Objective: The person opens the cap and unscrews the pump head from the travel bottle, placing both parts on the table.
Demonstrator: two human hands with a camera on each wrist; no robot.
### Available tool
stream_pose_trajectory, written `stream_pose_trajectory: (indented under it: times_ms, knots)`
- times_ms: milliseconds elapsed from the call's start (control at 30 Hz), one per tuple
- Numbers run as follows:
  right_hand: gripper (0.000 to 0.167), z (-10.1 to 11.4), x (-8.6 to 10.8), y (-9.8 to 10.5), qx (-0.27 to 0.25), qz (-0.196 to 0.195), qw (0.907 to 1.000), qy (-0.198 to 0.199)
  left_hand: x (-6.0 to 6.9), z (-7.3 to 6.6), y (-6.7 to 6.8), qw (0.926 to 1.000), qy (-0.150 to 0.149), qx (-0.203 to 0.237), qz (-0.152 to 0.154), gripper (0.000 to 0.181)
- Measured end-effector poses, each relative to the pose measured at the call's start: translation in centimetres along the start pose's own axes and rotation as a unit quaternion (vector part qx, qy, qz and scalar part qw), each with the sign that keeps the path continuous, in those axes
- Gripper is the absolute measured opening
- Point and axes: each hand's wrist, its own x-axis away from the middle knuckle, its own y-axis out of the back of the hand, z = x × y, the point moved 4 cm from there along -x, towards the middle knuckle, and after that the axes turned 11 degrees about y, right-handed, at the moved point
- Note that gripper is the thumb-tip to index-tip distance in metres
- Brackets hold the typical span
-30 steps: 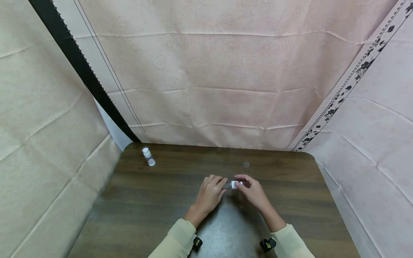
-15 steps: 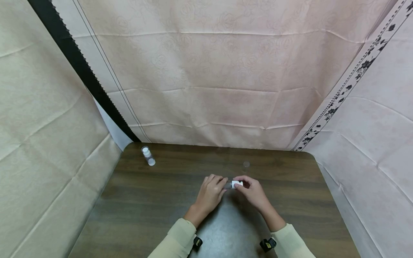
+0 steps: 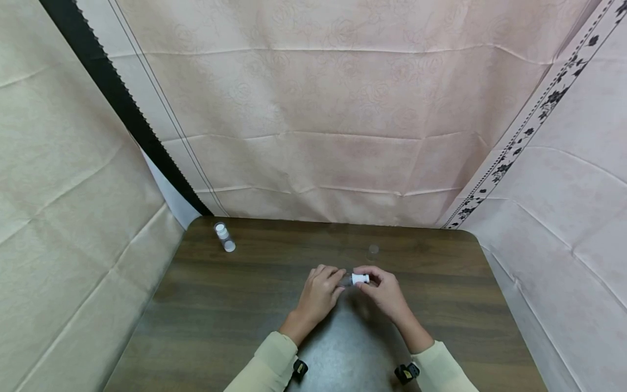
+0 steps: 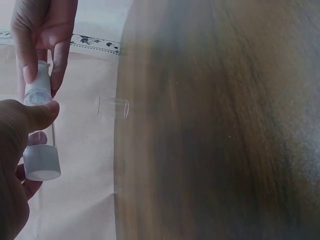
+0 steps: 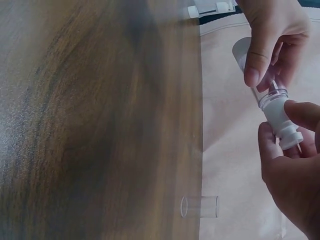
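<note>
Both hands hold a small clear pump bottle, lying sideways between them in the head view. My left hand (image 3: 318, 291) grips its clear body; the bottle's white base (image 4: 42, 164) sticks out past the left fingers in the left wrist view. On the other end, the thumb and fingers of my right hand (image 3: 387, 294) pinch the white pump top (image 5: 276, 117). In the right wrist view a clear neck ring shows between the pump top and the body. Beyond the hands, a clear open-ended cap (image 3: 374, 250) stands on the table, apart from both.
A second bottle (image 3: 225, 238) with white top and base stands near the far left corner of the brown wooden table (image 3: 206, 316). Pale cloth (image 3: 318, 120) hangs behind the table's far edge and along both sides.
The right fingers have shifted slightly on the white pump top, and a little more of it shows now. My left hand, the cap and the second bottle have stayed in place.
</note>
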Motion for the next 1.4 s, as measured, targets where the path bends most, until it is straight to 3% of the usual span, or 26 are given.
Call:
stream_pose_trajectory:
  times_ms: [200,467,767,1000,1400]
  knots:
    - [0.022,0.05,0.1,-0.16,-0.003,0.001,0.9998,0.022,0.0,-0.04,0.12,1.0,0.006,-0.002,0.001,0.039]
    - [0.032,0.11,0.04,-0.31,-0.022,-0.003,0.999,0.038,-0.08,-0.03,0.33,0.9997,-0.006,-0.004,-0.022,0.038]
    - [0.023,0.27,-0.33,-0.05,0.051,-0.036,0.9979,-0.014,-0.16,0.01,0.14,0.9994,-0.013,-0.024,-0.024,0.036]
    - [0.021,-0.04,-0.52,-0.15,0.057,-0.018,0.9971,-0.048,-0.15,-0.04,0.1,0.9987,-0.023,-0.027,-0.036,0.037]
    - [0.017,0.18,-0.56,-0.02,0.052,-0.003,0.9983,-0.027,-0.03,-0.03,0.2,0.9995,-0.012,-0.018,-0.022,0.037]
